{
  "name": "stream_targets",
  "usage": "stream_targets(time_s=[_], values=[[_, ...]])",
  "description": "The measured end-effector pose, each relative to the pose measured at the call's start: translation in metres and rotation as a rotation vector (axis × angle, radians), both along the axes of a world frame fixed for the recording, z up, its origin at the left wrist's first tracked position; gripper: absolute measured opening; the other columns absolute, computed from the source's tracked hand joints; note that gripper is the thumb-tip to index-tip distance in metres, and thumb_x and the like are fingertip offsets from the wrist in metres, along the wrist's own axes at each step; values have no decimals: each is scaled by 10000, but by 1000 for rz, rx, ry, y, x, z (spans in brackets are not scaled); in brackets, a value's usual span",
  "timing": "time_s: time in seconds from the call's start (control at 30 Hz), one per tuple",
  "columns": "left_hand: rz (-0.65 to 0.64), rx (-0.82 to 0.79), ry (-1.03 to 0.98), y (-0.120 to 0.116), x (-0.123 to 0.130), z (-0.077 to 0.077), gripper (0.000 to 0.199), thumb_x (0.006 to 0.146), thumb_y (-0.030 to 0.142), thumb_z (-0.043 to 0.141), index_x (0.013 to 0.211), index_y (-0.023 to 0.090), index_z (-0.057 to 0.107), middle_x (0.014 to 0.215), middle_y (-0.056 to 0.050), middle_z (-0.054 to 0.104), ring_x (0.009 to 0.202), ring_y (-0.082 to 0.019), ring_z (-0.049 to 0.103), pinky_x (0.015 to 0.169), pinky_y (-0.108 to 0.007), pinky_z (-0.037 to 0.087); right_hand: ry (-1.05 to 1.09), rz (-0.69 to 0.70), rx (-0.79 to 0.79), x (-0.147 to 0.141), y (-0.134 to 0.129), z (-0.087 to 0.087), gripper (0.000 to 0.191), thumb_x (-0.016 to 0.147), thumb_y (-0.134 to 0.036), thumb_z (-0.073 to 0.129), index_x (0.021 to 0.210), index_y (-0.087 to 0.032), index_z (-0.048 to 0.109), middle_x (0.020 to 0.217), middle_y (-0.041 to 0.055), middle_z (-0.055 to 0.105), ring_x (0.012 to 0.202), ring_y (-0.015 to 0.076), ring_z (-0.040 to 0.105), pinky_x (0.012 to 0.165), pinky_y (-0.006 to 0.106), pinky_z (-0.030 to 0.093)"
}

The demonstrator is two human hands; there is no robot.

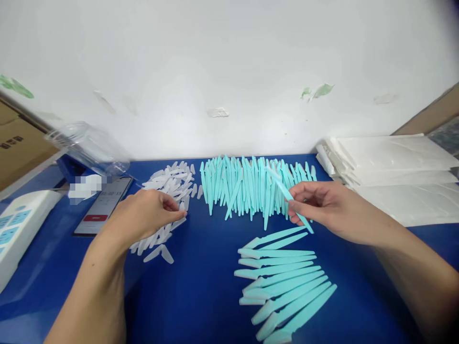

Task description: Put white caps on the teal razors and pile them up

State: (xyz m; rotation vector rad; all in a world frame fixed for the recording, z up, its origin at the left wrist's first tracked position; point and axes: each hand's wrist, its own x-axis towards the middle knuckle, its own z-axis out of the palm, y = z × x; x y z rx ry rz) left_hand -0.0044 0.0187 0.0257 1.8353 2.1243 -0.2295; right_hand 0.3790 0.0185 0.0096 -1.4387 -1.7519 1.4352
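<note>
My right hand [319,205] pinches a turquoise eyebrow razor [284,189] between thumb and fingers, its head end pointing up and to the left. It hangs over the near edge of a wide pile of turquoise razors [234,184]. My left hand [148,215] is closed in a pinch at the right edge of a heap of translucent white blade caps [174,179]. A cap [178,223] shows at its thumb and fingertip, partly hidden. Closer to me, several razors [287,270] lie fanned out, head ends to the left, pale covers over their heads.
White plastic bags [390,157] are stacked at the right. To the left are a phone [103,205], a white power strip [27,224], a clear plastic jar [91,145] on its side and a cardboard box [21,143]. A white wall [229,67] bounds the blue table [179,306].
</note>
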Motion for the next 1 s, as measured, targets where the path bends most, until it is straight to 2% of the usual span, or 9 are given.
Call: stream_targets(time_s=[0.1,0.27,0.33,0.43,0.53,0.7,1.0], values=[[5,-14,21,1,2,-1,381,824,648,673,841,309,846,854,-32,826,828,-305,733,671,-350,453,-14,76,-79,1,-2,1,217,869,-398,787,865,-213,674,733,1,665,697,178,638,687,322,501],[-5,48,-99,-3,1,-1,293,875,552,678,869,289,808,816,-4,798,732,-249,692,676,-341,469,-112,157,-23,-3,-4,-2,177,938,-376,687,867,-215,662,695,-50,481,614,123,407,587,294,333],[-67,69,-306,-6,5,-2,306,919,556,669,926,277,796,824,-3,792,723,-226,689,680,-325,497,-117,187,-43,-4,-5,-1,171,954,-382,666,908,-219,685,729,-48,485,628,123,387,595,301,313],[-189,-49,-699,-12,21,-4,359,971,582,668,1035,255,800,870,-22,792,773,-206,721,712,-292,561,-96,225,-65,-5,-7,0,202,963,-405,663,886,-219,685,765,-40,502,656,128,392,619,310,317],[-222,-110,-900,-16,40,-7,347,998,548,680,1086,243,820,872,-28,771,743,-169,708,694,-261,578,-70,238,-71,-5,-9,1,223,956,-403,687,834,-217,671,761,-37,498,668,132,386,620,312,310],[-176,-169,-1025,-17,53,-12,291,1000,493,709,1050,236,836,822,-15,747,697,-133,683,662,-226,570,-37,216,-49,-5,-9,0,227,951,-406,712,824,-221,674,751,-41,495,667,133,387,615,311,304],[-167,-206,-1063,-20,63,-16,250,1019,457,702,1018,241,828,819,9,742,707,-109,671,676,-195,555,-14,232,-72,-7,-10,1,236,958,-409,714,823,-217,686,742,-43,495,664,129,383,610,306,307]])
